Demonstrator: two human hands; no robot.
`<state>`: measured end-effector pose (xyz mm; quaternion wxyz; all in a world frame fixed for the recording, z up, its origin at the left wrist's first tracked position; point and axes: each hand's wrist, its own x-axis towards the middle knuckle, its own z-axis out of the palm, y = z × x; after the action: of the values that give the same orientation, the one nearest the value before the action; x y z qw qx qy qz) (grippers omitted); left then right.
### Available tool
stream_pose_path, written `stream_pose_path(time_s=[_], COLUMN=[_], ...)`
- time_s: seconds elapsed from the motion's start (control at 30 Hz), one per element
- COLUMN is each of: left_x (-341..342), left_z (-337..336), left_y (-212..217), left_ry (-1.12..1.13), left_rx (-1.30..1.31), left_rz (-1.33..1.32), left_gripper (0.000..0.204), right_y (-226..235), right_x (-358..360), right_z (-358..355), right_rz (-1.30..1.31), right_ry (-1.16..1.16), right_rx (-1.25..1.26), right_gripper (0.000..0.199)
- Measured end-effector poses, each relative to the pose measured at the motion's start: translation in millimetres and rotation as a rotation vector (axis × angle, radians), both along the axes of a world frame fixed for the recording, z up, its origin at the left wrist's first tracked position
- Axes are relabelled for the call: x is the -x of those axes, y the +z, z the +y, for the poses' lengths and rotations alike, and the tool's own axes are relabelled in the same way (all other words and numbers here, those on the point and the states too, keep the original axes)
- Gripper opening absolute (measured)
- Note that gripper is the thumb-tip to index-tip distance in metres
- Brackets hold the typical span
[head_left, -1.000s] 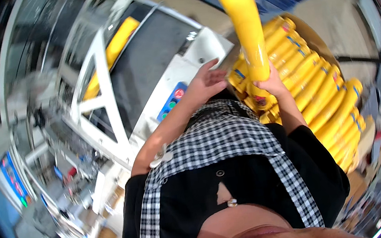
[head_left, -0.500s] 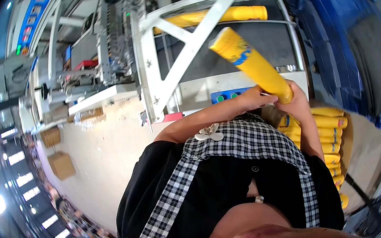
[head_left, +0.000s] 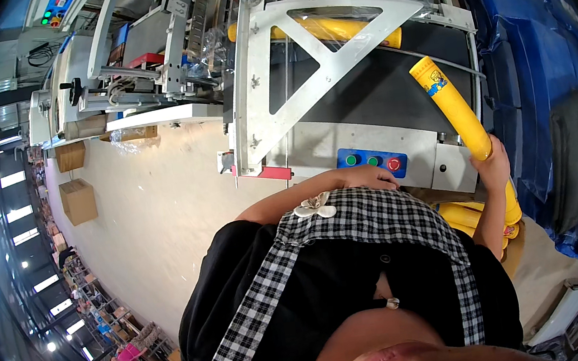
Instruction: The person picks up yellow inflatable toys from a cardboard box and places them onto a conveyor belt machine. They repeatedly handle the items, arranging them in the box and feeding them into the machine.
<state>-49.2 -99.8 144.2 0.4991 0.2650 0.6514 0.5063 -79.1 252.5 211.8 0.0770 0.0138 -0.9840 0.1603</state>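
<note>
My right hand [head_left: 493, 164] is closed around the lower end of a yellow tube [head_left: 454, 107] with a blue cartoon print near its top. The tube tilts up and to the left over the near right corner of the machine's dark bed. My left hand [head_left: 378, 178] holds nothing and lies against the checked apron [head_left: 372, 213], its fingers partly hidden, just below the blue button panel [head_left: 372, 162]. On the dark bed [head_left: 335, 88] lies another yellow tube [head_left: 339, 28] under clear film, partly hidden by the white triangular frame [head_left: 318, 68].
More yellow tubes [head_left: 461, 217] are in a cardboard box [head_left: 515, 254] at my right side, partly hidden by my arm. Blue sheeting [head_left: 532, 71] covers something to the right. Machinery [head_left: 159, 66] stands at the left, with a cardboard carton [head_left: 79, 202] on the floor.
My left hand has come off the tube to the apron. My right hand has carried the tube to the right. The view has shifted, showing more of the button panel.
</note>
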Motion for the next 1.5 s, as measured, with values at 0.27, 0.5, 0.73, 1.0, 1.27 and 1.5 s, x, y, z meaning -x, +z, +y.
stream_pose_path(time_s=[0.27,0.5,0.73,1.0,1.27,1.5], left_x=[-5.1,-9.2,-21.4,-33.2,-43.9,-45.0], left_z=[1.8,4.8,1.5,-2.5,-4.5,-0.2], left_y=[2.0,1.7,6.4,7.8,-1.8,5.8], left_ry=[0.039,0.031,0.169,0.227,0.276,0.243], left_rx=[-0.003,-0.011,0.005,0.059,0.065,0.071], left_rz=[-0.052,-0.085,-0.138,-0.121,-0.121,-0.151], left_gripper=[0.045,0.048,0.043,0.041,0.041,0.041], right_y=[-18.7,7.0,13.9,-3.9,-7.9,-18.8], right_x=[31.9,84.0,133.0,170.8,193.8,222.9], right_z=[46.6,59.2,51.7,43.6,42.3,10.4], right_rz=[0.080,0.051,-0.039,-0.018,-0.055,-0.086], right_ry=[0.008,0.039,0.063,0.159,0.171,0.257], right_rx=[-0.142,-0.246,-0.296,-0.269,-0.275,-0.140], right_gripper=[0.064,0.072,0.071,0.075,0.078,0.073])
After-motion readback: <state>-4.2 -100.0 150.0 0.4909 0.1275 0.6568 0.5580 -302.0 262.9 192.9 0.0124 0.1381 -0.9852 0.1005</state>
